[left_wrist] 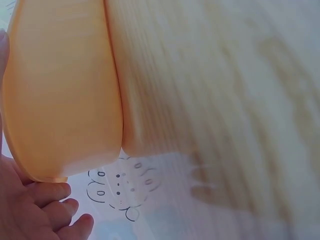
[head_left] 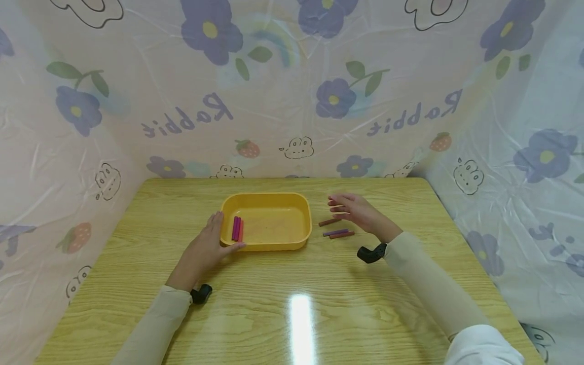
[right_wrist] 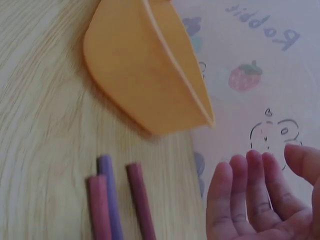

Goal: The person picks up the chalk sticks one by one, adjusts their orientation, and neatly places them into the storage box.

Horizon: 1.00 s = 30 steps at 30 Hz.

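Note:
A yellow plastic tray stands on the table, with several magenta and pink sticks lying side by side at its left end. My left hand holds the tray's left end, thumb along the front rim and fingers at the left side. To the right of the tray my right hand hovers with loosely bent fingers and holds nothing. Below it lie a purple stick, a reddish-brown stick beside it, and another brown stick slightly farther back. In the right wrist view these sticks look like crayons, unwrapped.
The wood-grain table ends at the back against a printed curtain with flowers and rabbits. More curtain hangs at both sides. A black wrist device is on the right wrist, another black device on the left.

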Each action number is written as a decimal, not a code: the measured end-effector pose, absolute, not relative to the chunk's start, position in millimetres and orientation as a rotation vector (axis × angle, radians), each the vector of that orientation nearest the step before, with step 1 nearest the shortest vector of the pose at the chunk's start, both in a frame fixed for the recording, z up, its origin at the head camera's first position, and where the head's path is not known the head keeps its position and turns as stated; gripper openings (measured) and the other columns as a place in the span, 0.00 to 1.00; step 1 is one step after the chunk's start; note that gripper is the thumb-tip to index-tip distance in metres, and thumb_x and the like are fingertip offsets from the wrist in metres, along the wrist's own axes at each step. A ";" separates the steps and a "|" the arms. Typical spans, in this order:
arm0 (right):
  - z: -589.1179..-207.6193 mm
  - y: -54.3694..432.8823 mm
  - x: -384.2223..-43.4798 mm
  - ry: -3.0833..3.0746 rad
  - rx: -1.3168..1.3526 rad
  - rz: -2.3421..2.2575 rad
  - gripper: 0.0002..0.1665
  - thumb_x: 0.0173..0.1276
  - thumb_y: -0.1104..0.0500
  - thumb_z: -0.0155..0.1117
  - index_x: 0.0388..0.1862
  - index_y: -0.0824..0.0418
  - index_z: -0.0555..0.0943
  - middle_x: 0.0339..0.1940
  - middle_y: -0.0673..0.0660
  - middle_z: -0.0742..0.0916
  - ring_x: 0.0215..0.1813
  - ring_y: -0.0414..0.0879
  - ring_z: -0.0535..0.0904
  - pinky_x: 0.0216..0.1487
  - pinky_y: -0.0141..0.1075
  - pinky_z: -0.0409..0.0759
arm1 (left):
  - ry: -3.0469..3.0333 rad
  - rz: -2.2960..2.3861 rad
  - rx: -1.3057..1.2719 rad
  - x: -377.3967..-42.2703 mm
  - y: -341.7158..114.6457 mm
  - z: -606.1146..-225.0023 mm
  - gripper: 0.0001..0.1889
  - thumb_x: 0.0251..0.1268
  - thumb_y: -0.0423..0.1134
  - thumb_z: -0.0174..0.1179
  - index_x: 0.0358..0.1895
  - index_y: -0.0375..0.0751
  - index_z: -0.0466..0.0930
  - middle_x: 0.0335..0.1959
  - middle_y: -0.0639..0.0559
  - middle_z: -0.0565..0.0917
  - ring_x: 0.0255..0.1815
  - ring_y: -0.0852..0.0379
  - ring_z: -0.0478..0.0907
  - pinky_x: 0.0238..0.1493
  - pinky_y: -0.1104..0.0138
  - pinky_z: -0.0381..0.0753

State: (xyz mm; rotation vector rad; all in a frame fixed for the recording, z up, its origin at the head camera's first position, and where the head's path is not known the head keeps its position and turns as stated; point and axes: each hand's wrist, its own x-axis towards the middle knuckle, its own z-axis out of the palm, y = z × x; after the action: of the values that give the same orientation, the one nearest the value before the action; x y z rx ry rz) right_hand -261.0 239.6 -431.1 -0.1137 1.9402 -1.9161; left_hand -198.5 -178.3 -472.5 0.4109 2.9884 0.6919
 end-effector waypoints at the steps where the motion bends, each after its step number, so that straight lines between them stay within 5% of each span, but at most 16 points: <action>1: -432.1 242.1 -260.7 1.945 -0.115 -1.905 0.29 0.70 0.49 0.55 0.61 0.68 0.68 0.59 0.67 0.71 0.61 0.61 0.68 0.62 0.51 0.66 | 2.987 0.692 0.409 -198.5 -178.3 -472.5 0.63 0.45 0.79 0.47 0.74 0.39 0.32 0.74 0.39 0.43 0.73 0.43 0.40 0.65 0.45 0.54; 5: -435.5 251.4 -260.6 1.976 -0.125 -1.849 0.31 0.71 0.50 0.53 0.64 0.71 0.64 0.64 0.72 0.65 0.65 0.66 0.61 0.63 0.51 0.65 | 2.986 0.699 0.403 -198.1 -178.1 -472.4 0.63 0.45 0.79 0.48 0.74 0.39 0.32 0.74 0.40 0.42 0.73 0.43 0.40 0.65 0.45 0.54; 12: -442.8 264.4 -260.3 2.024 -0.166 -1.760 0.31 0.72 0.56 0.52 0.66 0.75 0.60 0.65 0.74 0.65 0.64 0.65 0.64 0.62 0.48 0.67 | 2.991 0.694 0.414 -198.5 -178.6 -473.1 0.63 0.45 0.79 0.48 0.74 0.39 0.32 0.74 0.40 0.42 0.74 0.45 0.39 0.65 0.45 0.53; 24: -450.6 265.0 -252.8 2.365 -0.380 -1.256 0.21 0.68 0.58 0.59 0.55 0.68 0.76 0.50 0.63 0.80 0.51 0.52 0.75 0.53 0.47 0.72 | 2.987 0.680 0.419 -197.8 -179.2 -472.6 0.62 0.46 0.79 0.47 0.74 0.38 0.31 0.74 0.40 0.42 0.74 0.45 0.38 0.66 0.46 0.52; 30: -461.3 264.0 -254.8 2.525 -0.538 -1.010 0.12 0.67 0.60 0.59 0.46 0.64 0.81 0.46 0.57 0.83 0.52 0.51 0.75 0.55 0.48 0.70 | 2.991 0.680 0.417 -198.1 -178.8 -472.7 0.62 0.46 0.79 0.47 0.74 0.38 0.31 0.74 0.40 0.42 0.73 0.44 0.39 0.66 0.46 0.52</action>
State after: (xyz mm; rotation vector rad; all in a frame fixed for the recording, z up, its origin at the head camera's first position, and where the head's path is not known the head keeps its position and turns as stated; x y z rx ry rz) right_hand -254.8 264.0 -461.3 -0.5375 2.5254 -1.0104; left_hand -198.1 -178.8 -472.7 0.4167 2.9913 0.6798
